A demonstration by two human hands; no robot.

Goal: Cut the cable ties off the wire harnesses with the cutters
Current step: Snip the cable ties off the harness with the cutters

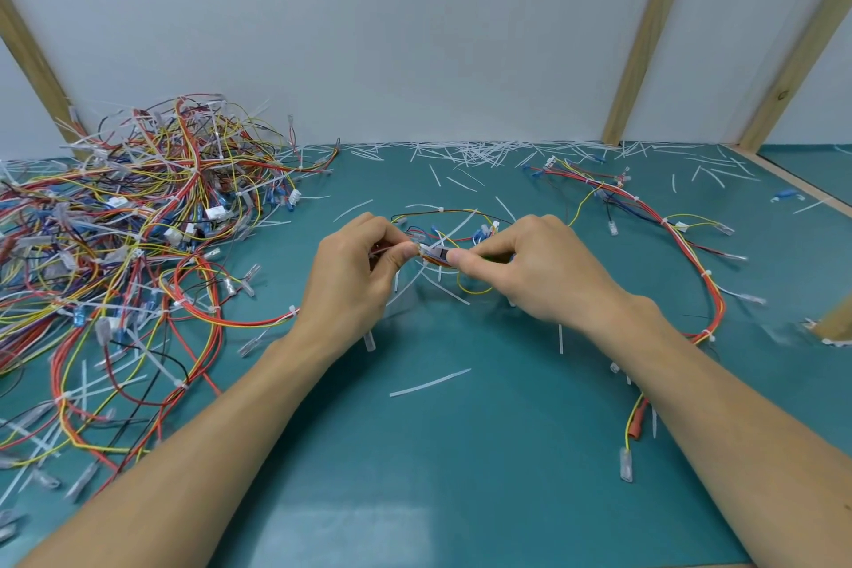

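mat [452, 452]: smooth, a bit shiny green
wires [115, 217]: shiny plastic coats
posts [650, 32]: bare wood beside the white wall [369, 14]

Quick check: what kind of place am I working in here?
Probably a wiring workbench: teal mat, a heap of wire harnesses, cut tie offcuts strewn along the white back panel.

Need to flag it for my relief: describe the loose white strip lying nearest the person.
Start at the green mat, in the bare stretch between the two forearms. The white strip lies alone there, below both hands, slanting up to the right. Unlike the scraps heaped along the back wall, nothing touches it.
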